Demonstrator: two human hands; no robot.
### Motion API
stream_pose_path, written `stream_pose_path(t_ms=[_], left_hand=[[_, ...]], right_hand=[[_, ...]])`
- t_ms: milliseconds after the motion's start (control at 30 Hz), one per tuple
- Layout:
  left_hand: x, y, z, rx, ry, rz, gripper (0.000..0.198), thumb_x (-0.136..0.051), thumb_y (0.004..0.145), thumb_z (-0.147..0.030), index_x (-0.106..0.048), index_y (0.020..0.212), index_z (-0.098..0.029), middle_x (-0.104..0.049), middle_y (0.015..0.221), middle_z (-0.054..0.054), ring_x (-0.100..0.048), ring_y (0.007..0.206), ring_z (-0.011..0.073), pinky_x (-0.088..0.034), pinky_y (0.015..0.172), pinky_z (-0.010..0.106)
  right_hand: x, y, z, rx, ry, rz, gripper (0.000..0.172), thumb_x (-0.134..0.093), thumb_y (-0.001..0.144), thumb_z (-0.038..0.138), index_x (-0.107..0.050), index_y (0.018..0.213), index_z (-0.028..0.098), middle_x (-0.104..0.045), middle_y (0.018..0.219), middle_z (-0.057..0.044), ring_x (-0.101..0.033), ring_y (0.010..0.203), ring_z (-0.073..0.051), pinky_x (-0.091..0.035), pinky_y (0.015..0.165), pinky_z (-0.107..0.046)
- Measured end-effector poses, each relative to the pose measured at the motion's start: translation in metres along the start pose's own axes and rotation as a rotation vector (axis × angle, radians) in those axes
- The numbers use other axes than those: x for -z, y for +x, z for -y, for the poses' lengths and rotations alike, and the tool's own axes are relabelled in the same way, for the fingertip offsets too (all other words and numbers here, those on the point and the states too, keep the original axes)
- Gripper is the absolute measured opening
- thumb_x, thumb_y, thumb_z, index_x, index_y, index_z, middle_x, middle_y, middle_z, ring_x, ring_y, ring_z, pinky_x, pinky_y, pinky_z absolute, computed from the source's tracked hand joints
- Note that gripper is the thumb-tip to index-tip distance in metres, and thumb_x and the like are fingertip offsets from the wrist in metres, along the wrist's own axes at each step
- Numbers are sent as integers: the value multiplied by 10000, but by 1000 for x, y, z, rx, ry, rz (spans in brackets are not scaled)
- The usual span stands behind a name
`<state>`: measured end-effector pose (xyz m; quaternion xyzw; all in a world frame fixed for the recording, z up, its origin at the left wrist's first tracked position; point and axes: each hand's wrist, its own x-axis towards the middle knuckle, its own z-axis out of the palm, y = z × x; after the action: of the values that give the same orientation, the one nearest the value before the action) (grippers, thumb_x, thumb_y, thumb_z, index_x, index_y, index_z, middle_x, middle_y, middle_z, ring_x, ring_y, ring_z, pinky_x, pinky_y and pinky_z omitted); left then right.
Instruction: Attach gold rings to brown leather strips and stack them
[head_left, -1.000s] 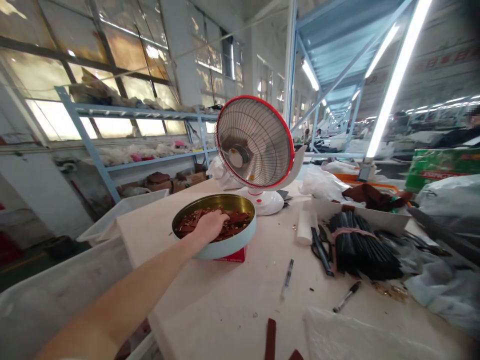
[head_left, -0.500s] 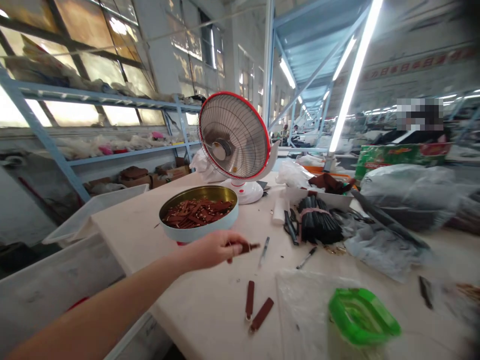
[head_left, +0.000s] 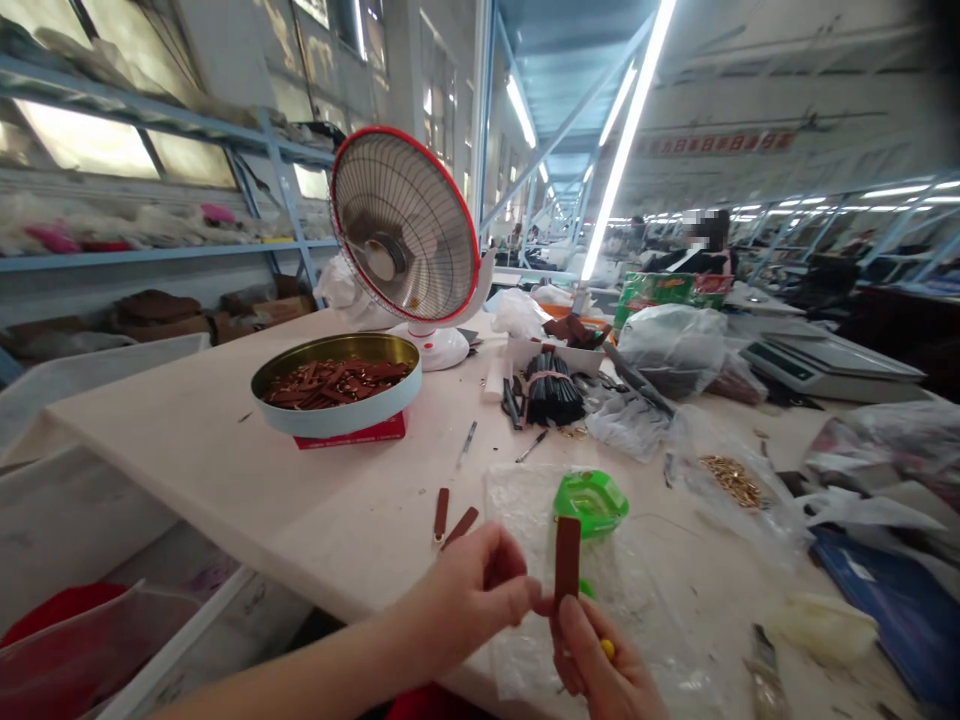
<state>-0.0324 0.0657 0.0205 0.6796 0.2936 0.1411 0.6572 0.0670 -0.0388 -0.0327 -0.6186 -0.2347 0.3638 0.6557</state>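
A brown leather tab (head_left: pixel 568 555) stands upright in my right hand (head_left: pixel 604 665), pinched at its lower end between thumb and fingers. A small yellow piece (head_left: pixel 607 649) shows beside those fingers; what it belongs to is hidden. My left hand (head_left: pixel 484 590) is closed, with thumb and fingertips together at the tab's lower left edge; anything between them is hidden. Behind the left hand lie two more brown tabs, one (head_left: pixel 442 513) in full view and one (head_left: pixel 460 526) partly covered. Just beyond the held tab sits a green plastic container (head_left: pixel 591 503).
A round tin (head_left: pixel 337 415) of brown tabs rests on a red box (head_left: pixel 352 434), with a red-rimmed fan-shaped heater (head_left: pixel 405 225) behind. Pens, a black bundle (head_left: pixel 551 390), plastic bags, gold-coloured fittings (head_left: pixel 731 480) and a scale (head_left: pixel 829 365) occupy the table. White bins stand left.
My left hand has come back from near the tin toward me, and the tab it held appears now to be in my right hand. My right hand has entered the view, which has shifted right.
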Motion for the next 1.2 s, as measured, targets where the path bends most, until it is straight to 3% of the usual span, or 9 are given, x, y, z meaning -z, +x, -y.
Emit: stream_pose_path(t_ms=[133,267,467,633,833,933,1000,1067,1200], left_hand=[[-27,-6,32,155,-151,134,163,-584,668,-269,-476,701,-152,-511,590,-34,-459,524,83,-345,511,210],[-42,-4,39,41,-261,-6,199,-592,679,-287,-460,645,-141,-503,609,-23,-422,554,72,-334,541,207],[-38,2,39,18,-150,-174,115,-516,707,-220,-446,634,-163,-463,526,-48,-395,507,76,-288,479,203],[-39,1,48,9,-259,-123,178,-538,736,-284,-430,650,-172,-515,564,-27,-486,541,105,-344,505,213],[-40,3,56,20,-203,-219,165,-516,737,-269,-416,640,-180,-493,569,-34,-487,543,103,-360,503,211],[-34,6,57,36,-125,-211,143,-504,727,-247,-419,632,-181,-496,548,-36,-483,517,99,-355,480,205],[-29,7,57,50,-74,-203,112,-500,704,-211,-428,624,-179,-493,534,-40,-473,499,92,-349,469,200],[-25,7,57,60,-45,-198,85,-497,676,-180,-437,616,-176,-497,531,-42,-465,486,86,-345,461,195],[-24,8,58,80,-66,-196,60,-486,666,-173,-448,619,-173,-516,526,-41,-464,480,83,-357,466,196]], right_hand=[[-4,1,0,-42,88,-129,530,-612,633,676,-709,756,170,-528,565,8,-464,529,-134,-363,475,-220],[-11,2,-9,26,126,-199,460,-626,667,627,-724,788,194,-655,809,-38,-554,819,-197,-429,723,-233],[-3,7,-24,-35,258,-159,375,-742,629,489,-720,870,202,-513,487,50,-419,460,-102,-345,409,-188],[-12,6,-24,-165,449,-102,343,-810,535,449,-729,766,209,-618,525,11,-566,509,-157,-416,413,-212],[-22,3,-27,-269,584,-119,335,-852,483,389,-732,751,229,-727,734,-36,-654,671,-178,-502,556,-209],[-16,7,-29,-234,490,-115,356,-826,510,428,-730,774,210,-665,587,-9,-580,514,-142,-430,436,-196],[-10,11,-28,-163,355,-89,339,-796,552,451,-716,740,181,-535,456,39,-427,394,-87,-312,367,-176],[-5,13,-23,-89,217,-60,318,-768,585,457,-692,685,165,-449,426,62,-334,383,-70,-255,368,-177],[-3,13,-14,-36,72,-35,260,-742,590,426,-671,631,179,-430,458,64,-328,426,-89,-252,395,-208]])
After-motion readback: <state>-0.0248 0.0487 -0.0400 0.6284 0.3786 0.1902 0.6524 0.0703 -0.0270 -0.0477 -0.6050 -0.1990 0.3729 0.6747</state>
